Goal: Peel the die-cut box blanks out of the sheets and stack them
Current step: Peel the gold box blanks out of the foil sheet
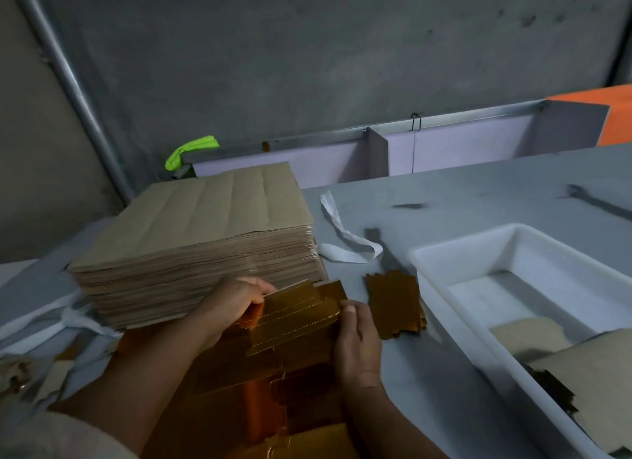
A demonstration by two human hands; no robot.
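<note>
Gold box blank (294, 316) in both hands (232, 301) (357, 339)

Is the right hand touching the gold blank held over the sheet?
Touching: the head view shows the right hand pinching the gold blank at its right edge.

the left hand (236, 304) and the right hand (359, 342) were bare, and both forearms were bare too. a pale cream sleeve (51, 436) of loose cloth covered the left arm higher up.
</note>
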